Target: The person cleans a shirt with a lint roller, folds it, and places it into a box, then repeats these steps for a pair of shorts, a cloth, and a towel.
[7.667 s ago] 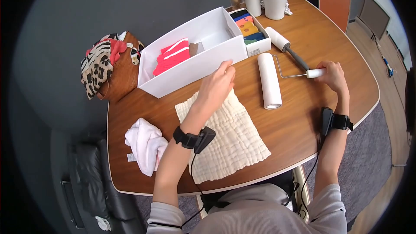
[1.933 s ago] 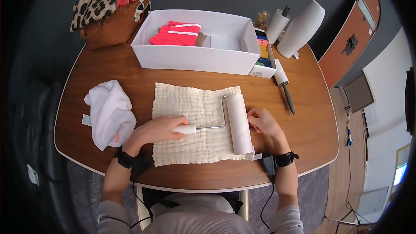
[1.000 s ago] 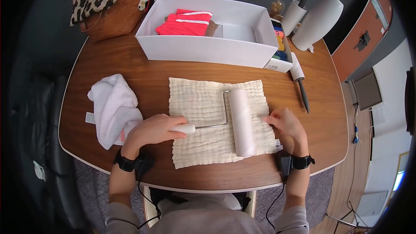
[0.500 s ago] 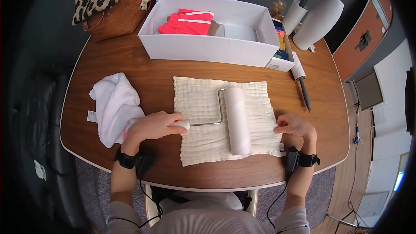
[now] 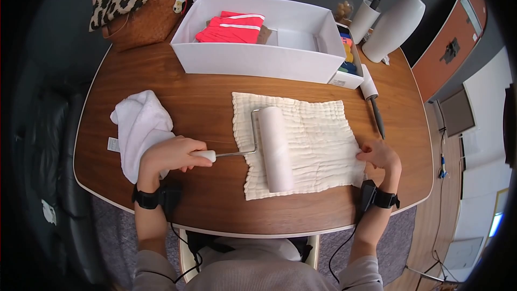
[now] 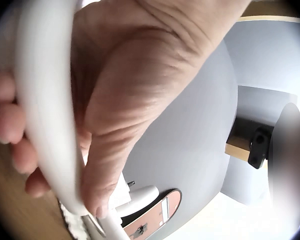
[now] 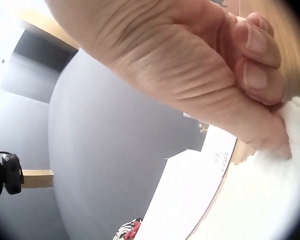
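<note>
A cream crinkled cloth (image 5: pixel 318 145) lies spread on the table. The white lint roller (image 5: pixel 277 151) rests over its left part, its wire frame leading left to a white handle (image 5: pixel 205 155). My left hand (image 5: pixel 175 155) grips that handle; in the left wrist view the fingers and thumb wrap round the handle (image 6: pixel 50 100). At the cloth's right edge my right hand (image 5: pixel 381 156) pinches the fabric. The right wrist view shows the thumb and curled fingers of the right hand (image 7: pixel 200 75) at the cloth's edge (image 7: pixel 270 185).
A pinkish-white folded cloth (image 5: pixel 141 129) lies on the left. Behind stand a long white box (image 5: pixel 258 62) with red clothing (image 5: pixel 231 28), a small box (image 5: pixel 347 79) of coloured items and a white vase (image 5: pixel 393 28). A grey-handled lint roller (image 5: pixel 377 116) lies at right; a brown bag (image 5: pixel 142 27) is back left.
The cloth has shifted right along with my right hand. My left hand and the large roller have moved left, so the roller now lies over the cloth's left part.
</note>
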Demonstrator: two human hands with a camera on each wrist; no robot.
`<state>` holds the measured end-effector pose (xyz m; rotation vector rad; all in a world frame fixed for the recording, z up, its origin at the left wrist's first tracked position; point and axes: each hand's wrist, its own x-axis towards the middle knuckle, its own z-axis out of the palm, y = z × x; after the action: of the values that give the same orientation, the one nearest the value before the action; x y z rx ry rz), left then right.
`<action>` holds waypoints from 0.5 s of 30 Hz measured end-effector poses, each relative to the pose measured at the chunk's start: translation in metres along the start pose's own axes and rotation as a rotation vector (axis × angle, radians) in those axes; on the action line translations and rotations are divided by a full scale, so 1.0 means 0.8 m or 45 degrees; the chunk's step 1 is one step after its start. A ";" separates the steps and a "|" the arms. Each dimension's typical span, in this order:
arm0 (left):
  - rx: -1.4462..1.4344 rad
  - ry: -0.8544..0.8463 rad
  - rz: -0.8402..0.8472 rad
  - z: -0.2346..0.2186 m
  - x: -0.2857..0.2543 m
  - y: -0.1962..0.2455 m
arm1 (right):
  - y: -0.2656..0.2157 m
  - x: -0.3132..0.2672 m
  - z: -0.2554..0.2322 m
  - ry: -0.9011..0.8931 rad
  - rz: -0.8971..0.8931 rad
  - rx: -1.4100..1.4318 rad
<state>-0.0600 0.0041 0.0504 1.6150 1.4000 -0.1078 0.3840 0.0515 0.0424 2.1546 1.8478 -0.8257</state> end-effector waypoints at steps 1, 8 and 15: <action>-0.029 -0.001 -0.008 -0.001 -0.006 -0.004 | 0.002 0.001 0.001 0.013 0.006 -0.001; -0.044 0.121 -0.027 -0.009 -0.045 -0.008 | 0.020 0.006 0.003 0.081 0.041 0.018; -0.080 0.240 0.039 -0.017 -0.074 -0.028 | 0.009 -0.003 -0.002 0.122 0.033 0.000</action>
<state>-0.1049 -0.0319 0.0806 1.6270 1.5052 0.1081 0.3913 0.0488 0.0433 2.2502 1.8601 -0.7287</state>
